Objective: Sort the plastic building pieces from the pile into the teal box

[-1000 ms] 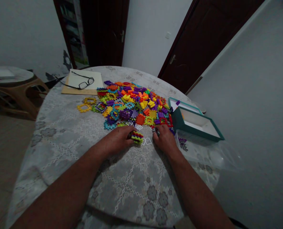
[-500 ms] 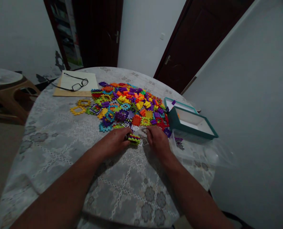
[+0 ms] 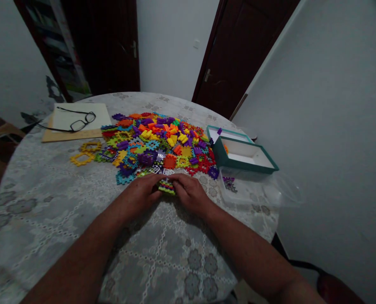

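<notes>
My left hand point(image 3: 144, 190) is closed on the left side of a small stack of toothed plastic building pieces point(image 3: 166, 187), with green, yellow and dark red edges showing. From the other side my right hand point(image 3: 189, 192) grips the same stack, its fingers meeting those of the left at the top. Just beyond the fingertips lie white window-frame pieces point(image 3: 155, 169). A large heap of interlocking plastic pieces point(image 3: 156, 135) in purple, orange, yellow, blue and red spreads behind both hands. The hands partly hide the stack.
To the right stand a green box with a white inside point(image 3: 246, 155) and a clear plastic container point(image 3: 247, 195) with a few purple and grey pieces point(image 3: 229, 184). Eyeglasses point(image 3: 78, 124) rest on papers point(image 3: 104, 113) at the back left. Yellow frames point(image 3: 82, 158) lie left of the heap.
My right hand has moved left and now grips the stack together with my left hand. The whole view has turned a little to the right.
</notes>
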A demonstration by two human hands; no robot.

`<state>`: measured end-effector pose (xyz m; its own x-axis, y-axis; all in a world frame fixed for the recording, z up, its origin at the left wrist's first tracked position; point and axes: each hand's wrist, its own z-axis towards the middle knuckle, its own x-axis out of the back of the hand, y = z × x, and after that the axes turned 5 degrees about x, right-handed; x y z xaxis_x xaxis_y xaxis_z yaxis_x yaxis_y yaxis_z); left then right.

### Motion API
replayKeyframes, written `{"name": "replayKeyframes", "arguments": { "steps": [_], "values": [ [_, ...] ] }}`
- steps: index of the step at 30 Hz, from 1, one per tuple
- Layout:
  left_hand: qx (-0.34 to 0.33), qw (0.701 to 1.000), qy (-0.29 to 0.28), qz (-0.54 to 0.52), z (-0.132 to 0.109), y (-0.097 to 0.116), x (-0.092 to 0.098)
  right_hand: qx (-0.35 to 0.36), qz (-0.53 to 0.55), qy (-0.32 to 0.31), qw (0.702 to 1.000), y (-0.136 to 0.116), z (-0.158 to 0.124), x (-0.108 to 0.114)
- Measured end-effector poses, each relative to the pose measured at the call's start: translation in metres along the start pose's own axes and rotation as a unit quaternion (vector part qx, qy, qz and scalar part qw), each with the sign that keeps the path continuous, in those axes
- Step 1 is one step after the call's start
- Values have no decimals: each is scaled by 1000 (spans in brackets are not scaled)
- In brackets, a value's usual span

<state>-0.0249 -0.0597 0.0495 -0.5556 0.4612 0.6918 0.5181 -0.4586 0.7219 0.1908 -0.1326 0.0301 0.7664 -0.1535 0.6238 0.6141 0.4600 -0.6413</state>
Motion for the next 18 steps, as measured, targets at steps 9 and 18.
{"name": "replayKeyframes", "arguments": {
  "steps": [9,18],
  "values": [
    [17,1000,1,12,-1,4,2,-108,-270,47,956,28,-1,19],
    [7,1000,-12,8,0,-1,-3,-131,-225,-28,965,13,-4,34]
  ]
}}
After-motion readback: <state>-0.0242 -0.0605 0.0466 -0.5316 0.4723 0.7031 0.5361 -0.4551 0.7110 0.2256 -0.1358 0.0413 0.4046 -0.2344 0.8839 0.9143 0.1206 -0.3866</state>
